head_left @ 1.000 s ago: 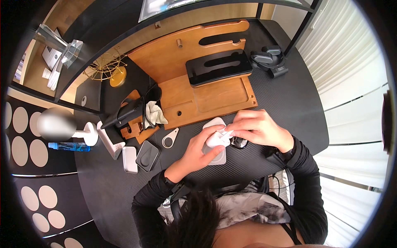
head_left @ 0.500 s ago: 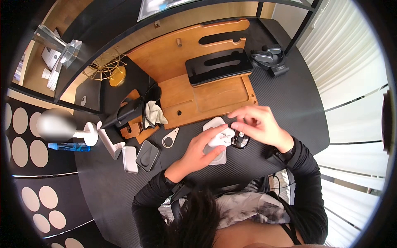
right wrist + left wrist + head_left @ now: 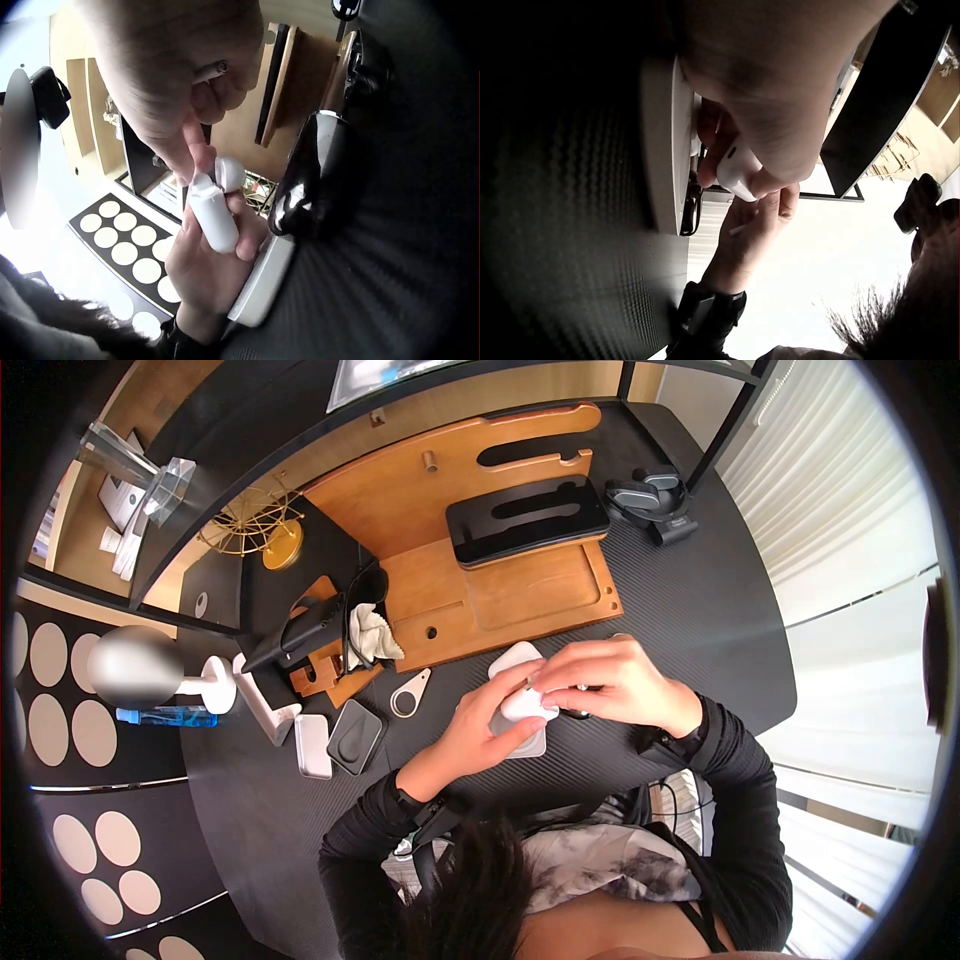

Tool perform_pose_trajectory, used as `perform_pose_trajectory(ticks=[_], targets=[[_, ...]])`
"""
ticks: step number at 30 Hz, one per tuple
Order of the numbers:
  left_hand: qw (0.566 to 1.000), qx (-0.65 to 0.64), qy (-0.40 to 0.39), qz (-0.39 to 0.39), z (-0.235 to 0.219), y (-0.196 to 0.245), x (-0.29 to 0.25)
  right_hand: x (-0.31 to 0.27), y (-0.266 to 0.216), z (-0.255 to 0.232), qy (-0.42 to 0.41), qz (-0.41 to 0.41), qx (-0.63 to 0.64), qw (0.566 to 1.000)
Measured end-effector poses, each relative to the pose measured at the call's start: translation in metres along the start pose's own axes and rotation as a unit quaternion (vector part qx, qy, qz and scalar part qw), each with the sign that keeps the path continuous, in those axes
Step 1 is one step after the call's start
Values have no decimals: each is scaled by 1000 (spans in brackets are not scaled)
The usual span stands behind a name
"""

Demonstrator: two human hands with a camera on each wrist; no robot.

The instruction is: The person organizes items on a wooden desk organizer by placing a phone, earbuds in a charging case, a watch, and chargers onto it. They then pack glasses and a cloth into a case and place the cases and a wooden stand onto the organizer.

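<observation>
Head view, left to right. A blue plastic bottle (image 3: 165, 715) lies at the left edge of the black carbon-weave worktop (image 3: 700, 610); near it stand a flat white rectangular case (image 3: 313, 746) and a dark grey rounded case (image 3: 357, 737). Behind them sits a tan wooden desk organiser (image 3: 480, 595) carrying a black slab-like phone (image 3: 527, 520). At centre, the left hand (image 3: 478, 722) curls its fingers round a small white glossy earbud case (image 3: 527, 704), holding it just above a white square pad (image 3: 515, 660), apparently to steady it. The right hand (image 3: 610, 682) meets it from the right, fingers (image 3: 196, 154) pinched at the case's open top while also holding a thin stick. No writing or brand is legible.
</observation>
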State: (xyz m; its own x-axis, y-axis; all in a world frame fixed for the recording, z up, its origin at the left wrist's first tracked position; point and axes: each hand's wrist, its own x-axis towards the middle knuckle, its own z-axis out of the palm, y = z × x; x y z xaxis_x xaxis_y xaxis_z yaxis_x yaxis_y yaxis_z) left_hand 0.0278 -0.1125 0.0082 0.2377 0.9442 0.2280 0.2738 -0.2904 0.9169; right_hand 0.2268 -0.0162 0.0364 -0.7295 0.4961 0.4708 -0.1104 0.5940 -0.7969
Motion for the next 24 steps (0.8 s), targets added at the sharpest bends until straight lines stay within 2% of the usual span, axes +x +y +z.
perform_pose_trajectory(ticks=[2, 3, 5, 7, 9, 10, 11, 13, 14, 15, 17, 18, 22, 24], targets=[[1000, 11, -9, 10, -1, 1, 1, 3, -4, -11, 51, 23, -51, 997], [999, 21, -16, 20, -1, 1, 1, 2, -2, -16, 86, 82, -88, 989], [1000, 15, -19, 19, -3, -1, 1, -2, 16, -28, 135, 229, -45, 963], [1000, 11, -22, 18, -3, -1, 1, -1, 25, -34, 137, 250, -6, 959], [1000, 17, -1, 24, -1, 0, 1, -4, 37, -34, 89, 224, 128, 962], [1000, 18, 0, 25, -1, 0, 2, -1, 26, -37, 35, 282, 163, 945], [1000, 7, 15, 12, 0, 0, 2, -1, 23, -36, 33, 282, 163, 945], [999, -4, 32, 0, 0, -1, 1, 0, 18, -33, -44, 324, 257, 909], [999, -4, 36, -4, 0, -2, 1, -3, 23, -29, -38, 256, 276, 926], [999, -5, 41, -7, 0, -2, 1, -2, 20, -24, -39, 256, 276, 926], [999, -12, 42, -14, 1, -6, 1, 3, 8, -12, 41, 146, 310, 938], [999, -19, 42, -21, 1, -7, 0, 2, 12, -11, 30, 115, 318, 941], [998, -32, 36, -40, 2, -8, -1, 0, 5, 2, 27, 102, 284, 953], [1000, -20, 15, -8, 1, -10, -2, -1, 6, 6, 30, 94, 276, 956]])
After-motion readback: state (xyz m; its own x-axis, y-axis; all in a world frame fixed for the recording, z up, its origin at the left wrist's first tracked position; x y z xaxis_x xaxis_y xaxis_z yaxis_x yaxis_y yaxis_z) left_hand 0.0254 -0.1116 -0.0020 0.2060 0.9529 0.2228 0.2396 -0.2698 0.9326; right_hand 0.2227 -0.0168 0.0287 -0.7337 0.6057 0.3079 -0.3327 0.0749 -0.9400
